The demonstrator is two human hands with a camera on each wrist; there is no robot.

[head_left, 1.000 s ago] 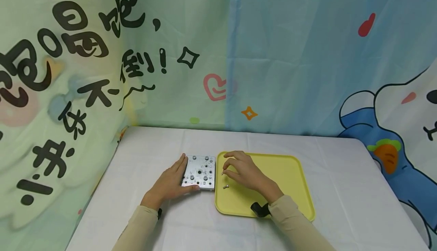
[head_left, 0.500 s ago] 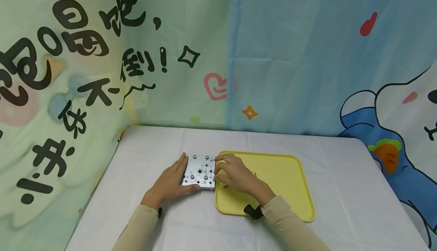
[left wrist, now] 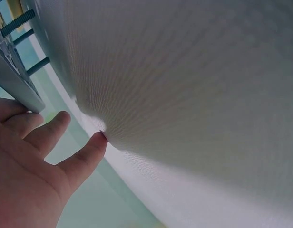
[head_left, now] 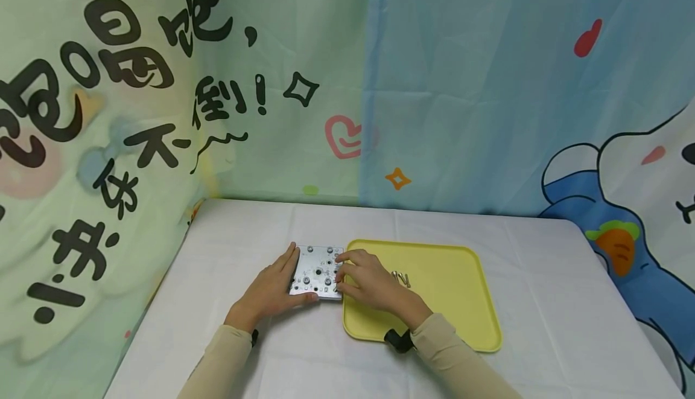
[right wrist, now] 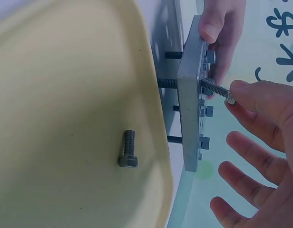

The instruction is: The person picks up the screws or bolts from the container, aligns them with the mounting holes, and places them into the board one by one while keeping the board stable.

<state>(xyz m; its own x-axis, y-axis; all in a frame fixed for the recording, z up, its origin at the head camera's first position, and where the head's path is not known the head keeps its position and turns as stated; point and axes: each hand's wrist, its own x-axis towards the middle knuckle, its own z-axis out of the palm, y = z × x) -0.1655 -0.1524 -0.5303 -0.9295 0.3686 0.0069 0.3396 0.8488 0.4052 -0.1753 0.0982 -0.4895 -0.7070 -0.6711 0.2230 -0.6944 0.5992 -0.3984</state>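
With right hand (head_left: 364, 278), pinching one screw (right wrist: 216, 89), tilted, at one metal plate (head_left: 312, 263) left of the fingers; with left hand (head_left: 274, 281) spread, touching that plate's edges. Reaching with the right over one yellow tray (head_left: 445, 302), above one loose screw (right wrist: 129, 149), near clustered screws (head_left: 407, 280) beside the wrist, uncountable.

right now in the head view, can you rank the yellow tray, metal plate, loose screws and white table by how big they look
From largest to smallest:
1. White table
2. Yellow tray
3. Metal plate
4. Loose screws, too alike to rank among themselves
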